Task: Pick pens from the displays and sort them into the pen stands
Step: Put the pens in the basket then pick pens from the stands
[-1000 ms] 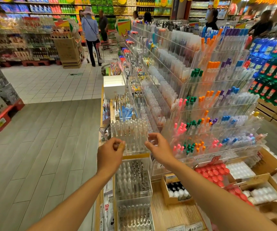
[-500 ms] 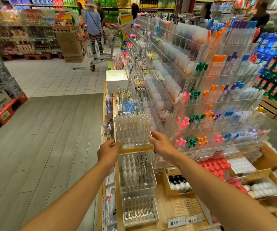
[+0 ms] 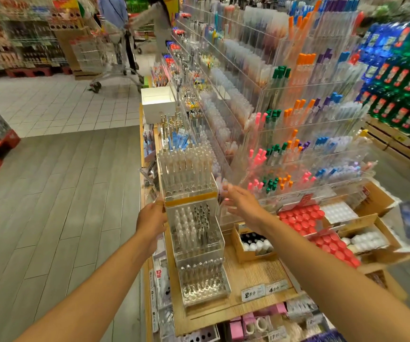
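head view: left hand (image 3: 151,218) grips clear pen stand (image 3: 194,228) edge; right hand (image 3: 242,204) fingers spread, apart from stand.

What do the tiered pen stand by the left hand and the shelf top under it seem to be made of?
The tiered see-through pen stand looks like clear glossy acrylic: the pens show through its walls, and the edges catch highlights. The tan shelf top looks like matte wood or wood-look laminate, with a fine grain; which one is unclear.
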The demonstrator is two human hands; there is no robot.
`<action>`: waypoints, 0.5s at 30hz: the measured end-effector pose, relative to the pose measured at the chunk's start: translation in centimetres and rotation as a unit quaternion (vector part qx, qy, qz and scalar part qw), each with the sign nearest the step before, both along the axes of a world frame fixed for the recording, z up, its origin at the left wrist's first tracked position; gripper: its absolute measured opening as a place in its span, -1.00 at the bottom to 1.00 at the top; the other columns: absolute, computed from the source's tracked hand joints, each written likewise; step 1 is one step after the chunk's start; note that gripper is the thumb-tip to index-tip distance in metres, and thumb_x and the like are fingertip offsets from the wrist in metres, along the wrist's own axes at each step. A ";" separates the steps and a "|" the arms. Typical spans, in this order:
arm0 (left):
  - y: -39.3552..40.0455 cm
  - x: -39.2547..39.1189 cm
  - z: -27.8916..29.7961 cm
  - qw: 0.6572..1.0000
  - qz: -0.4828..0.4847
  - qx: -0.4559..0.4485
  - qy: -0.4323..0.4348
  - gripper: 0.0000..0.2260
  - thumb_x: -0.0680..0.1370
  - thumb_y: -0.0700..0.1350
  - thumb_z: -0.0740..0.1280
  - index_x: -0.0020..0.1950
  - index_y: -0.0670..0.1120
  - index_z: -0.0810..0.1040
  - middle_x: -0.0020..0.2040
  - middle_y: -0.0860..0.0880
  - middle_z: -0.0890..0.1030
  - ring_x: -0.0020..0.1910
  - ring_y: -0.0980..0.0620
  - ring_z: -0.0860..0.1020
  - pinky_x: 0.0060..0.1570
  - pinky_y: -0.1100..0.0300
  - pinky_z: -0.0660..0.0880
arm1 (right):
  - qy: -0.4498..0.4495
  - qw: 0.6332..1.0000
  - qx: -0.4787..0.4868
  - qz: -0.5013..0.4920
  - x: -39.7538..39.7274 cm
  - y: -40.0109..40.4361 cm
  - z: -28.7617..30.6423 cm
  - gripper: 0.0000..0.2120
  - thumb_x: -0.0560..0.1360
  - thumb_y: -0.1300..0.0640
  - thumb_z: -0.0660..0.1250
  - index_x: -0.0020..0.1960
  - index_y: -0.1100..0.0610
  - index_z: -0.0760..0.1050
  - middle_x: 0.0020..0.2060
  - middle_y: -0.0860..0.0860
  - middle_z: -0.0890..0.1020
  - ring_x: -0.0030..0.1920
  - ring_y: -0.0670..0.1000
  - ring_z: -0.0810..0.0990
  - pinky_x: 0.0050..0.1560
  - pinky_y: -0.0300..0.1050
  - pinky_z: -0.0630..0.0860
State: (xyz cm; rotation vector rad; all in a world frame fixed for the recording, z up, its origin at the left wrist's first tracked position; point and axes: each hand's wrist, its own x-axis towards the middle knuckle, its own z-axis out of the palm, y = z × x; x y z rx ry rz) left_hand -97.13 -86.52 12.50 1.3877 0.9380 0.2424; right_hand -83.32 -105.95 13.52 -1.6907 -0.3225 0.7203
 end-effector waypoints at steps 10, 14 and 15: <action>-3.1 -7.1 -3.3 0.992 -0.059 -0.078 0.075 -0.72 0.69 0.01 0.15 0.11 -0.14 0.56 0.07 -0.14 0.66 0.00 -0.10 0.61 -0.09 0.06 0.52 | 0.034 0.994 -0.022 -0.098 -5.4 -10.3 -2.0 -0.60 0.66 -0.08 0.07 0.34 0.11 0.46 0.18 0.07 0.61 0.12 0.08 0.61 0.18 0.03 0.54; -7.5 -8.3 -4.9 0.983 -0.109 -0.102 0.104 -0.76 0.69 -0.05 0.16 0.07 -0.14 0.56 0.07 -0.16 0.67 -0.03 -0.10 0.61 -0.07 0.04 0.54 | 0.069 0.989 -0.023 -0.131 -8.5 -14.6 -3.7 -0.63 0.66 -0.06 0.09 0.30 0.12 0.48 0.11 0.08 0.63 0.03 0.05 0.63 0.17 0.03 0.55; -9.0 -8.4 -5.3 0.980 -0.125 -0.112 0.105 -0.75 0.69 -0.05 0.16 0.10 -0.15 0.56 0.07 -0.16 0.68 -0.05 -0.09 0.61 -0.09 0.04 0.54 | 0.073 0.988 -0.024 -0.137 -9.2 -15.7 -4.2 -0.63 0.66 -0.06 0.09 0.29 0.12 0.48 0.11 0.09 0.64 0.00 0.04 0.62 0.16 0.03 0.55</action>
